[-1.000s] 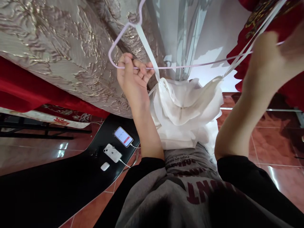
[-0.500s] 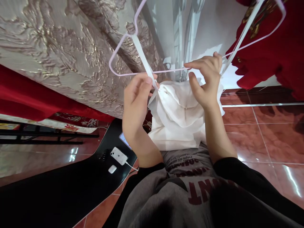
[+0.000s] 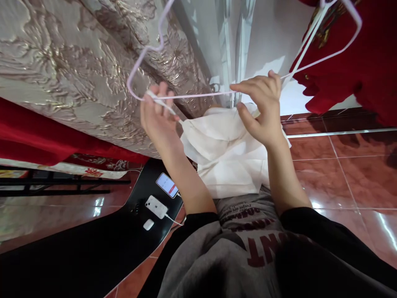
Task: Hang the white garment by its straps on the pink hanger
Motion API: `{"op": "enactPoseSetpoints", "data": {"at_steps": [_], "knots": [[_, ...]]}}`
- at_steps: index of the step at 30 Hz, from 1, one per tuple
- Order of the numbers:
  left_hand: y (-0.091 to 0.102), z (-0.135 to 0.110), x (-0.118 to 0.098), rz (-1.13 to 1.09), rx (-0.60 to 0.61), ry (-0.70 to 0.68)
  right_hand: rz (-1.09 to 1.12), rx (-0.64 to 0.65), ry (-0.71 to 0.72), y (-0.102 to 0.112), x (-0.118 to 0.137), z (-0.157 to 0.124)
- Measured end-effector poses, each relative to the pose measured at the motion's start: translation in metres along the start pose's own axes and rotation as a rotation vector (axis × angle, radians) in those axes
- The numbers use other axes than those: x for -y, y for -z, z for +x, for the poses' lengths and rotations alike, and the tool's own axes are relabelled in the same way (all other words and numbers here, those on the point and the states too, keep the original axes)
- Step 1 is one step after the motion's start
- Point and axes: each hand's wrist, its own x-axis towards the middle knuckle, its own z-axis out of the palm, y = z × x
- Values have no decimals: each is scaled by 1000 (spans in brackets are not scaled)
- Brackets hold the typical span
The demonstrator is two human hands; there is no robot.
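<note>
A pale lilac hanger (image 3: 198,96) spans the view in front of me. From it a white garment (image 3: 226,145) with narrow straps hangs down against my shirt. My left hand (image 3: 159,114) is at the hanger's left lower corner, holding the garment's left strap (image 3: 164,106), which runs over its fingers. That strap is off the hanger's left notch. The right strap (image 3: 305,47) still runs up to the hanger's right shoulder. My right hand (image 3: 262,103) grips the bottom bar, index finger stretched along it and thumb apart; its other fingertips are partly hidden.
To the left, a black tabletop (image 3: 93,244) carries a lit phone (image 3: 167,184), a white phone (image 3: 156,206) on a cable and a small white case (image 3: 148,224). An embossed curtain (image 3: 77,74) hangs close by. Red cloth (image 3: 350,78) hangs at right above red floor tiles (image 3: 316,174).
My left hand has moved left and slightly up, taking the left strap off the hanger's notch. The hanger has shifted a little left, and the lit phone is more exposed.
</note>
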Motion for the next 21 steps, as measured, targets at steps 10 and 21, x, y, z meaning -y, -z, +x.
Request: {"op": "enactPoseSetpoints", "data": {"at_steps": [10, 21], "knots": [[-37, -21, 12, -133, 172, -62, 485, -631, -422, 8, -12, -10], [-30, -15, 17, -162, 217, -43, 541, -441, -467, 64, -39, 38]]}}
